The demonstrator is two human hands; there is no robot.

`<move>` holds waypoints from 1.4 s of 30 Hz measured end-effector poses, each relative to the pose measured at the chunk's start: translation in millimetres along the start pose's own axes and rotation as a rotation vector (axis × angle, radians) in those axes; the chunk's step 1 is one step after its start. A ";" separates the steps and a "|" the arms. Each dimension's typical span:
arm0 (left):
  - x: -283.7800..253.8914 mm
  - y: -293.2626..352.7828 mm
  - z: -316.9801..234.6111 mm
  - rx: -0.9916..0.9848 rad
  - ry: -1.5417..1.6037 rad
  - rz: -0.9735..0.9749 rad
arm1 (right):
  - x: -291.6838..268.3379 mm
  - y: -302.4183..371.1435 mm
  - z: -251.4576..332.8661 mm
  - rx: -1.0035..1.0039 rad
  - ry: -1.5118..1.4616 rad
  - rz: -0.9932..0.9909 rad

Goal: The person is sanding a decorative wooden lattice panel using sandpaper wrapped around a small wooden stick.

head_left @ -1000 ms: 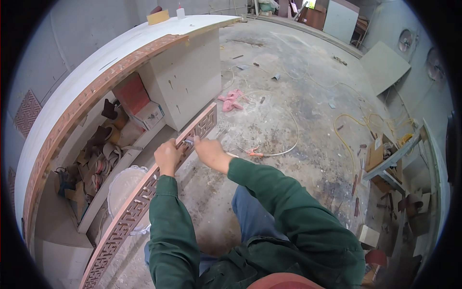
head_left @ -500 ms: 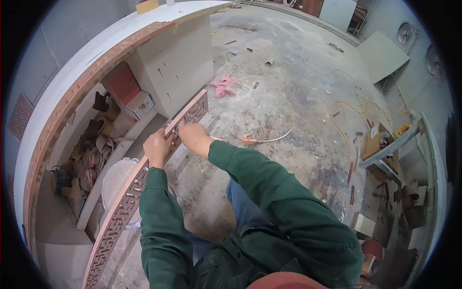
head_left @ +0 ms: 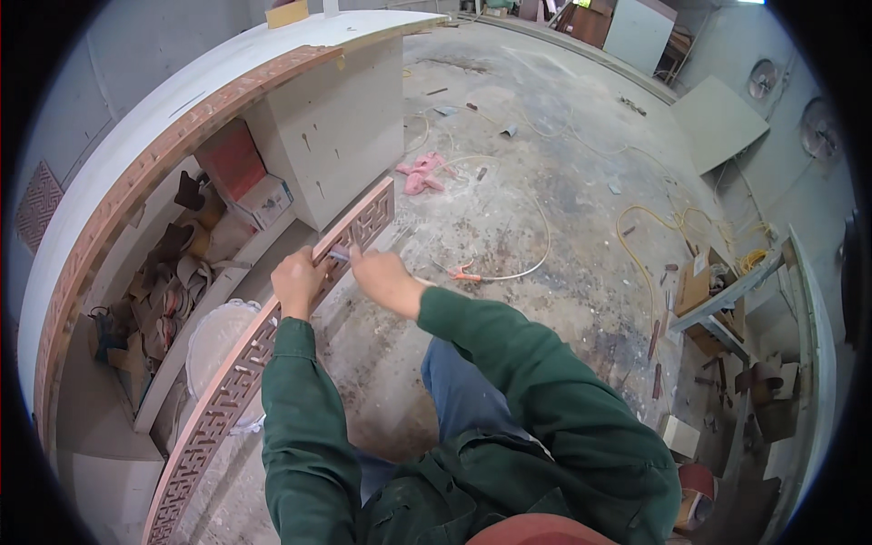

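A long wooden strip with cut-out fretwork (head_left: 238,386) runs slantwise from the lower left up to the middle, standing on edge. My left hand (head_left: 296,284) is closed around its upper edge, short of the far end. Against the fretwork just right of it, my right hand (head_left: 385,278) pinches a small greyish piece (head_left: 340,252). Its kind is too small to make out, and my fingers hide part of it. Beneath the strip, a pale round-edged carved panel (head_left: 211,341) is partly covered.
A white-topped workbench (head_left: 209,86) with a cluttered shelf curves along the left. Pink cloth (head_left: 422,173) and a hose with an orange end (head_left: 465,272) lie on the stained floor. On the right stand a cardboard box (head_left: 698,282) and a grey frame (head_left: 727,295).
My right hand has shifted slightly right, away from my left hand, bringing the small greyish piece into sight. My left hand keeps its hold on the strip.
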State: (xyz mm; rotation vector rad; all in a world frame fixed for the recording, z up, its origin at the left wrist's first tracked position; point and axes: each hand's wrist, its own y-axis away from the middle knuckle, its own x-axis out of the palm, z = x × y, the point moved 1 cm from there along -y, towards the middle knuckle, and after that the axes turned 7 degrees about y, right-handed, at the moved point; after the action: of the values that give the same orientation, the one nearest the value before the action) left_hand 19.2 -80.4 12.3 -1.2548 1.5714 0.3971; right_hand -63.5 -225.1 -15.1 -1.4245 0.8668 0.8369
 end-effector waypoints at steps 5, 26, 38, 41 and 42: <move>-0.9 2.4 -11.3 0.044 -0.029 -0.039 | -2.0 -18.9 3.2 0.041 0.027 0.050; 0.7 2.6 -4.3 0.032 -0.039 -0.048 | -2.6 -9.2 0.7 -0.015 0.016 -0.054; -1.6 -3.0 -6.8 -0.010 -0.008 0.010 | 5.4 -17.3 -2.8 0.044 -0.021 0.037; -2.7 2.2 2.4 -0.011 -0.034 -0.007 | -1.5 -6.8 1.4 0.022 -0.038 0.093; 0.3 1.4 -1.9 -0.001 -0.029 0.000 | 0.1 -8.6 -0.4 0.052 -0.037 0.062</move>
State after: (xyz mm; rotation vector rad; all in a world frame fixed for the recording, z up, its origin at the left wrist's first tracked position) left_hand 17.0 -81.4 12.4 -1.2441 1.5467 0.4143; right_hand -55.8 -225.4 -11.2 -1.3384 0.9026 0.8787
